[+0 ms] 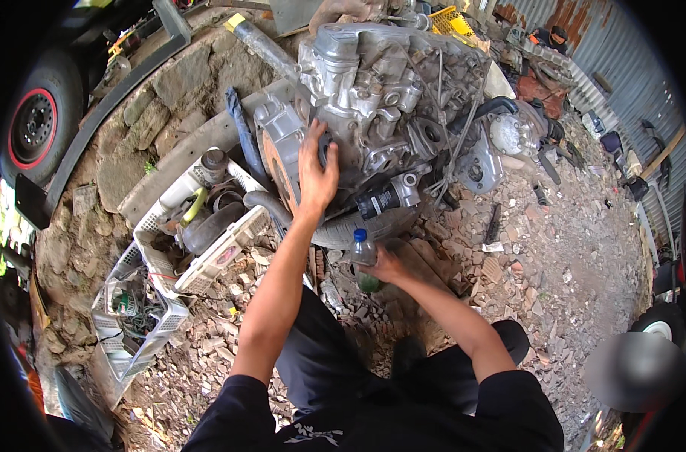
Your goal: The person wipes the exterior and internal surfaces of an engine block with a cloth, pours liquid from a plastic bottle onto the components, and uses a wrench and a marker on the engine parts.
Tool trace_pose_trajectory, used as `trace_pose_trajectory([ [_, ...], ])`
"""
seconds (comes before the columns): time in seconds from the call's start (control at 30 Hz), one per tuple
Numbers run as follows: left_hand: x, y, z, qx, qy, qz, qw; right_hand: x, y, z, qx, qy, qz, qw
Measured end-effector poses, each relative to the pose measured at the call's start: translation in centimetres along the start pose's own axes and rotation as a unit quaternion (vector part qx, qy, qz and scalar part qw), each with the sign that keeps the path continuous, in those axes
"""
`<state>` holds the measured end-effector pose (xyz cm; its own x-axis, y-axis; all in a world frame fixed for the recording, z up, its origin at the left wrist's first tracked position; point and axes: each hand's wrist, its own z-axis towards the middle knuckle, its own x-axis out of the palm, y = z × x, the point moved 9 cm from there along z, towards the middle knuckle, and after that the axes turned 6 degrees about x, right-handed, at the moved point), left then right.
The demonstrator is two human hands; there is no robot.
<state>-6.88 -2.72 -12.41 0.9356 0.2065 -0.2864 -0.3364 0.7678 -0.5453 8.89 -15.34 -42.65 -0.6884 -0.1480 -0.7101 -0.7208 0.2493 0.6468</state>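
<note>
My left hand (317,164) rests against the side of a large grey metal engine (380,90), fingers apart, near the bell housing at its left end. My right hand (380,264) grips a clear plastic bottle (362,247) with a blue cap, below the engine. A black cylindrical part (377,201) is fixed low on the engine just above the bottle. A tyre (343,235) lies beneath the engine, partly hidden. A grey curved hose (260,203) is beside my left forearm.
White plastic crates (162,264) with hoses and parts stand at the left, beside a stone ledge (184,71). A red-rimmed vehicle wheel (38,128) is at far left. Rubble covers the ground (546,264). A corrugated metal wall (621,90), scattered parts and another wheel (654,324) line the right.
</note>
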Motion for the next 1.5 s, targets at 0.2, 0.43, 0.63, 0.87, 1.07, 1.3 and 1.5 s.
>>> trace_pose_trajectory([
  [0.2, 2.3, 1.6, -2.5, -0.042, 0.094, 0.038, 0.994, 4.5, -3.8, 1.1, 0.075, 0.010, -0.043, 0.996],
  [0.43, 2.2, 1.6, -3.2, -0.006, 0.114, 0.074, 0.991, 7.7, -5.9, 1.8, 0.130, 0.011, -0.028, 0.991],
  [0.63, 2.1, 1.7, -3.0, -0.005, 0.115, 0.078, 0.990, 6.7, -4.9, 2.1, 0.162, 0.028, -0.060, 0.985],
  [0.87, 2.0, 1.5, -3.0, -0.013, 0.103, 0.070, 0.992, 1.9, -1.4, 1.3, 0.067, 0.240, -0.241, 0.938],
  [1.07, 1.5, 1.5, -2.1, -0.029, 0.066, 0.047, 0.996, -12.8, 7.2, 1.6, 0.010, 0.196, -0.047, 0.979],
  [1.3, -1.5, 2.3, 1.0, -0.005, -0.054, 0.036, 0.998, -29.6, 16.1, -2.9, -0.078, -0.086, 0.200, 0.973],
  [1.5, -3.3, 5.1, 1.1, -0.065, -0.099, 0.050, 0.992, -32.9, 17.3, -2.8, -0.242, -0.214, 0.368, 0.872],
])
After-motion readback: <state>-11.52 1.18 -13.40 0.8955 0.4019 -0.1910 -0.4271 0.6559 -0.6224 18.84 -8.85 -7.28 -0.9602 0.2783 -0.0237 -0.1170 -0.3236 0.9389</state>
